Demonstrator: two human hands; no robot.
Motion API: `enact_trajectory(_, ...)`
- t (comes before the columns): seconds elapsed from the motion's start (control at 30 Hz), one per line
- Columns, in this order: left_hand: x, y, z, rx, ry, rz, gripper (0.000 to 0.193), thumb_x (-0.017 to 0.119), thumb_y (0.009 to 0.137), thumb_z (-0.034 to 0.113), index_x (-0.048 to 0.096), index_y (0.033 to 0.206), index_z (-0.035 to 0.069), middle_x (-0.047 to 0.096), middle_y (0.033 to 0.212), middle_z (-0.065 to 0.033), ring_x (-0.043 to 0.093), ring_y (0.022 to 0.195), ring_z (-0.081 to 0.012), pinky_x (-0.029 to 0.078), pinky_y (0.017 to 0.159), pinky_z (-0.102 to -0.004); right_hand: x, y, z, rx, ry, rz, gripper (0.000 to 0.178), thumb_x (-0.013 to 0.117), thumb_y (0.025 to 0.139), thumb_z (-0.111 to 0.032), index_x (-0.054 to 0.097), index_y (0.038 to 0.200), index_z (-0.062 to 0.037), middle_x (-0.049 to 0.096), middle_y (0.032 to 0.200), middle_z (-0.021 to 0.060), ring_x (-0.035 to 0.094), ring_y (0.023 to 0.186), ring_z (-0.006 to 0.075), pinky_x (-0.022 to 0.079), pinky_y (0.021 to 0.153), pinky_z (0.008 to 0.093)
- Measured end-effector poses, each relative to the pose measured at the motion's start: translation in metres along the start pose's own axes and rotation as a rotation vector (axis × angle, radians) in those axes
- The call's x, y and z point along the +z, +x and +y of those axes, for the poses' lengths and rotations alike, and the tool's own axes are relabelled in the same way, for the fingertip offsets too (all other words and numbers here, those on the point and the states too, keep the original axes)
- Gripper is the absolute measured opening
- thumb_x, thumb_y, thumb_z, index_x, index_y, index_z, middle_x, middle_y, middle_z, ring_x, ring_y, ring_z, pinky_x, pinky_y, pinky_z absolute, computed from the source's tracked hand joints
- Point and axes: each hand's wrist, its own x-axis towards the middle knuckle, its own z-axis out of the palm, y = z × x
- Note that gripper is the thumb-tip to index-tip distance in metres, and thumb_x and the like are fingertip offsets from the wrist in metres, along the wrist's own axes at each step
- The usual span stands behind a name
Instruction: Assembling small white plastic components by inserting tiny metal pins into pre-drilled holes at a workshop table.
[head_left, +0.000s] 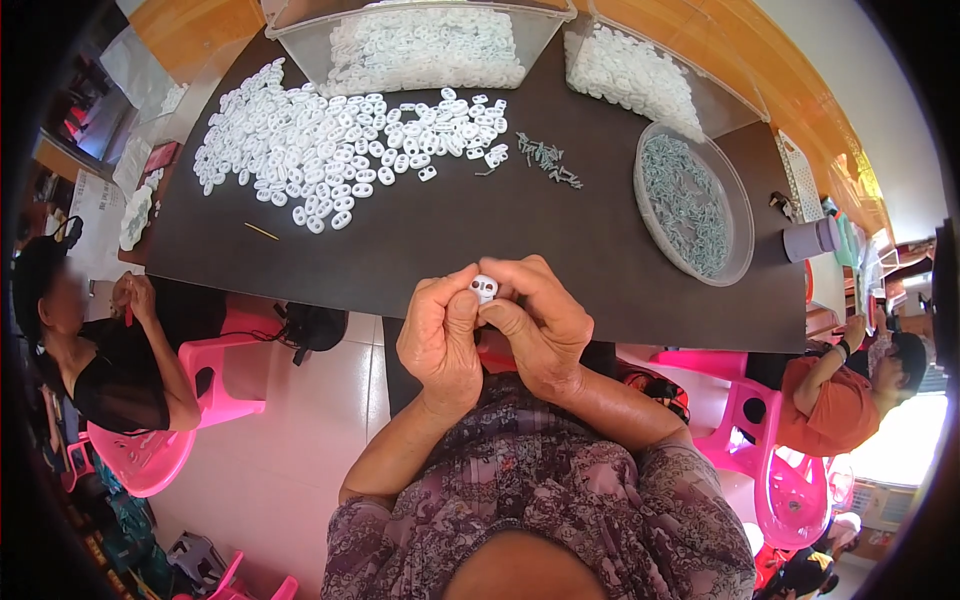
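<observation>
While a person in black (120,385) sat at the left, a thin yellow stick (261,231) lay on the left part of the dark desk (400,230). To the right of it and farther away, a wide heap of white oval pieces (310,140) was spread, and on its far side stood a clear bin (540,45) with many similar pieces. At the near edge, the left hand (440,340) had its grip closed, thumb and forefinger pinching one white piece (484,288). This piece was between the two hands, its holes facing up. The right hand (540,330) pinched it also, from the right side. Farther away lay some grey-green parts (545,158), then a second clear bin (725,95). More to the right, a round tray (742,230) contained many grey-green parts, a greyish cup (808,240) was near it, and a person in orange (830,410) was at the far right.
</observation>
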Motion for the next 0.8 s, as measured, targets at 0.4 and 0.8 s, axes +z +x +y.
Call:
enact_trajectory(0.4, -0.0002, -0.0001, -0.0012, 0.021, 0.01, 0.006, 0.018, 0.053, 0.094, 0.012, 0.06, 0.102, -0.002, 0.051, 0.082, -0.0018, 0.045, 0.063, -0.0052, 0.039, 0.055, -0.0179, 0.0001, -0.001, 0.0024, -0.059, 0.007, -0.008, 0.031, 0.061, 0.077, 0.011, 0.061, 0.107, 0.0052, 0.06, 0.102, 0.0125, 0.055, 0.081, 0.014, 0.047, 0.069, 0.0244)
enact_trajectory(0.8, 0.0022, -0.002, 0.0018, 0.005, 0.041, 0.04, 0.017, 0.052, 0.095, 0.013, 0.059, 0.099, -0.002, 0.049, 0.079, -0.0006, 0.044, 0.066, -0.0058, 0.039, 0.059, -0.019, 0.0045, 0.0026, -0.0009, -0.181, -0.179, 0.055, 0.029, 0.068, 0.073, 0.005, 0.062, 0.101, 0.0034, 0.064, 0.091, 0.0133, 0.058, 0.075, 0.023, 0.048, 0.064, 0.0301)
